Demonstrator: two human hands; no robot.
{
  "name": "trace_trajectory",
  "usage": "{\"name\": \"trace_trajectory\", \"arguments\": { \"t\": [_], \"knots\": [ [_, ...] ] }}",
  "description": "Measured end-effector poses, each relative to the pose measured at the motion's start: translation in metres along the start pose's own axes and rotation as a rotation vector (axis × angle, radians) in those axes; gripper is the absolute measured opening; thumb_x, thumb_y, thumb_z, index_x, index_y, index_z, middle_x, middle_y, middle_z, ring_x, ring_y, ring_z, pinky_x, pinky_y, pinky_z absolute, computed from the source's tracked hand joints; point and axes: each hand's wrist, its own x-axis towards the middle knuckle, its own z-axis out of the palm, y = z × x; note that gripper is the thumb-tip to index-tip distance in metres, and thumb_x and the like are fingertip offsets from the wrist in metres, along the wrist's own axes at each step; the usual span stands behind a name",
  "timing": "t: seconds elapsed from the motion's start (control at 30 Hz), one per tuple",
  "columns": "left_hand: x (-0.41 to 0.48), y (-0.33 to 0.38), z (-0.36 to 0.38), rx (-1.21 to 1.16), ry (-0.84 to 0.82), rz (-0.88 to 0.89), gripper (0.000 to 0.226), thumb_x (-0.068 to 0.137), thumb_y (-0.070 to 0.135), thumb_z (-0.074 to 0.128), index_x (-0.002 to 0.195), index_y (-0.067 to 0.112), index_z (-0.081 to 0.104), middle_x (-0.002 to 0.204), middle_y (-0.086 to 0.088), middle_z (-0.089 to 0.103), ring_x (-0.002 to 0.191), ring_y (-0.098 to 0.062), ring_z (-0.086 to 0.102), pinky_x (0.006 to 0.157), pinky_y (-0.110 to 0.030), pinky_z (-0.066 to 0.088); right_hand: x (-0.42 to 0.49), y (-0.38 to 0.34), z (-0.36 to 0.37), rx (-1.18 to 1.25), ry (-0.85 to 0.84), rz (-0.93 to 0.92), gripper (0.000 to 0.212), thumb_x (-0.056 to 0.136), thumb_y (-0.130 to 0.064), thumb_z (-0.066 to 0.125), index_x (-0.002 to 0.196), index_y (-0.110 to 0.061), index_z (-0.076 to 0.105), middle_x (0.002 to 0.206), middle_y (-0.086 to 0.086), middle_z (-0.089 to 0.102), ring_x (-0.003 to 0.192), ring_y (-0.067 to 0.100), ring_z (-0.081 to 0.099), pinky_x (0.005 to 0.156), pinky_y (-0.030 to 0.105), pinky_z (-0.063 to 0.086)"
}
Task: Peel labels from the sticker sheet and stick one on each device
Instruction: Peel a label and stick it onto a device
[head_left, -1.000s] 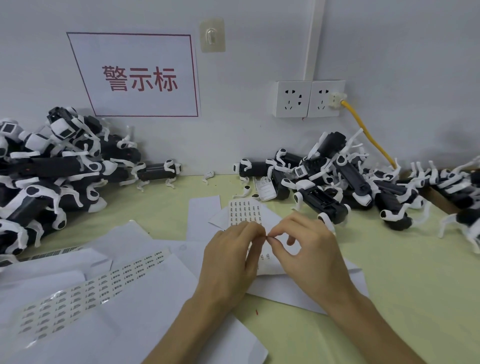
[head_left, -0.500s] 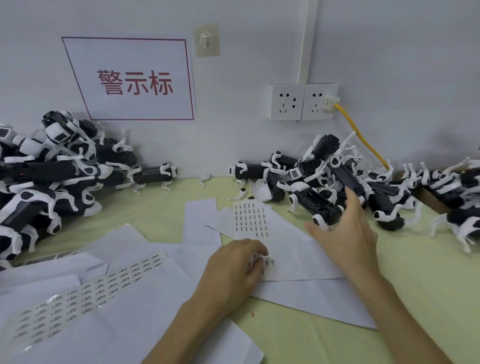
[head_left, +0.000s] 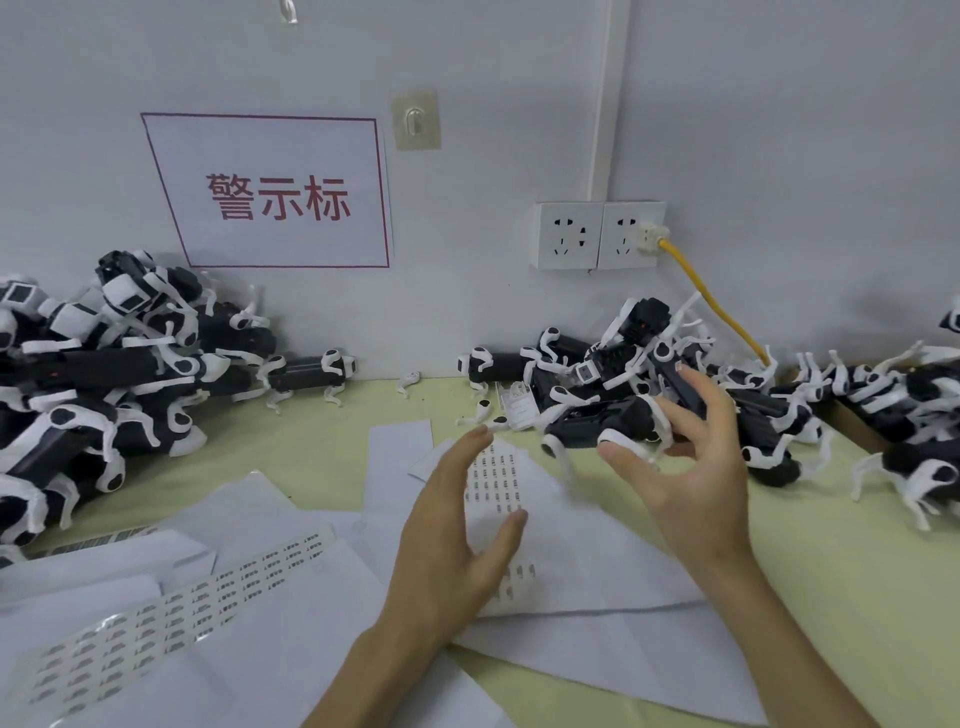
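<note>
- 1 sticker sheet (head_left: 501, 480) lies beneath the left hand (head_left: 452, 525), flat with fingers straight.
- Right hand (head_left: 691, 478) spread wide, thumb touching a black-and-white device (head_left: 597, 423) just beyond the sheet.

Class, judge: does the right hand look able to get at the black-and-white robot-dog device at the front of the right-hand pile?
Probably yes: the right hand hovers open beside the black-and-white robot-dog device, which lies at the near edge of the pile with nothing covering it.
</note>
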Motion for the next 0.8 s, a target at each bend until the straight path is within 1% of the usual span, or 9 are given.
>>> {"name": "trace_trajectory", "arguments": {
  "t": [0.1,0.23,0.3,0.37,0.43,0.57,0.63,0.7,0.8],
  "knots": [
    [-0.001,0.003,0.0,-0.145,0.074,-0.025,0.065,0.089,0.043,0.065,0.149,0.031,0.041,0.154,0.019,0.045,0.144,-0.008,0.042,0.115,-0.024,0.034,-0.001,-0.006,0.0,0.24,-0.123,0.054,0.091,0.065,-0.023,0.093,0.141,-0.029,0.044,0.113,-0.009,0.075,0.112,0.022,0.067,0.091,0.036,0.05],
    [0.004,0.007,-0.003,-0.397,0.154,-0.12,0.054,0.091,0.051,0.054,0.139,0.026,0.054,0.141,0.008,0.059,0.136,-0.016,0.052,0.107,-0.036,0.041,0.001,-0.018,-0.004,0.461,-0.277,0.196,0.085,0.063,-0.035,0.085,0.139,-0.03,0.049,0.101,0.005,0.078,0.096,0.013,0.071,0.081,0.02,0.053],
    [0.008,0.007,-0.009,-0.566,0.123,-0.224,0.048,0.088,0.054,0.054,0.123,0.023,0.063,0.127,0.0,0.069,0.122,-0.021,0.063,0.099,-0.038,0.048,0.001,-0.02,-0.004,0.494,-0.366,0.24,0.081,0.064,-0.039,0.082,0.138,-0.028,0.051,0.092,0.004,0.076,0.087,0.01,0.068,0.078,0.025,0.049],
    [0.012,0.008,-0.014,-0.708,-0.004,-0.352,0.05,0.082,0.055,0.058,0.111,0.016,0.067,0.111,-0.014,0.073,0.102,-0.036,0.069,0.087,-0.043,0.055,0.0,-0.02,-0.003,0.485,-0.444,0.25,0.076,0.066,-0.041,0.08,0.136,-0.028,0.053,0.084,0.002,0.074,0.079,0.01,0.063,0.073,0.029,0.046],
    [0.014,0.01,-0.018,-0.792,-0.222,-0.425,0.058,0.081,0.056,0.062,0.116,0.009,0.064,0.109,-0.029,0.068,0.094,-0.048,0.067,0.089,-0.054,0.052,-0.003,-0.02,-0.002,0.471,-0.506,0.253,0.073,0.067,-0.042,0.079,0.135,-0.029,0.054,0.084,0.003,0.074,0.078,0.011,0.063,0.072,0.033,0.045],
    [0.01,0.015,-0.014,-0.79,-0.571,-0.438,0.063,0.084,0.063,0.071,0.121,0.012,0.066,0.1,-0.021,0.071,0.084,-0.032,0.069,0.078,-0.036,0.055,-0.01,-0.024,0.002,0.422,-0.615,0.246,0.074,0.07,-0.041,0.078,0.137,-0.026,0.051,0.106,0.012,0.076,0.093,0.014,0.067,0.07,0.026,0.047],
    [0.007,0.015,-0.009,-0.738,-0.583,-0.477,0.057,0.079,0.064,0.076,0.114,0.019,0.07,0.089,-0.014,0.071,0.078,-0.024,0.066,0.074,-0.028,0.052,-0.013,-0.026,0.009,0.323,-0.6,0.214,0.07,0.072,-0.047,0.079,0.134,-0.028,0.053,0.116,0.0,0.074,0.098,0.009,0.068,0.073,0.017,0.048],
    [0.006,0.016,-0.001,-0.751,-0.502,-0.565,0.062,0.072,0.069,0.079,0.109,0.02,0.072,0.08,-0.01,0.067,0.068,-0.021,0.061,0.066,-0.027,0.048,-0.016,-0.027,0.013,0.106,-0.456,0.127,0.062,0.075,-0.059,0.079,0.128,-0.036,0.058,0.124,-0.017,0.067,0.107,0.002,0.064,0.081,0.013,0.046],
    [0.007,0.015,0.009,-0.903,-0.323,-0.704,0.074,0.062,0.068,0.084,0.107,0.011,0.069,0.073,-0.013,0.061,0.054,-0.023,0.056,0.06,-0.038,0.037,-0.014,-0.026,0.012,-0.03,-0.186,-0.053,0.034,0.085,-0.045,0.076,0.115,-0.032,0.068,0.116,-0.016,0.068,0.098,0.005,0.065,0.077,0.017,0.047]
  ]
}}
